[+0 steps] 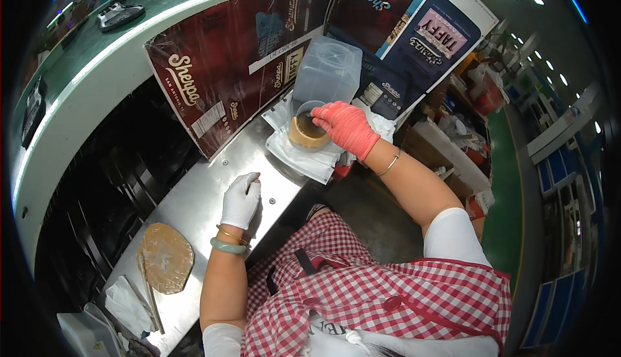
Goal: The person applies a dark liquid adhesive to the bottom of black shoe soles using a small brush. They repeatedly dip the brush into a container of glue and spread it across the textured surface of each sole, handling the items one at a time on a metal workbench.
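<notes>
My right hand (348, 128), in a coral-pink glove, is over the mouth of a small round container (308, 138) with a tan band around it. Its fingers are pinched together at the container's rim, and what they hold, if anything, is hidden. The container stands on white sheets (297, 160) at the far end of the metal worktop. Nearer me, my left hand (240, 201) rests on the bare metal in a white glove. Its fingers are curled in, so their inside cannot be seen. Just behind the round container sits a translucent plastic tub (328, 69).
Dark red printed cardboard (226, 66) screens the worktop's far left side, and a blue panel (430, 46) stands at the back right. A tape-wrapped brown disc (167, 258) lies near left beside a thin rod (150, 292) and white cloth (128, 305). Cartons (446, 153) hold scrap at right.
</notes>
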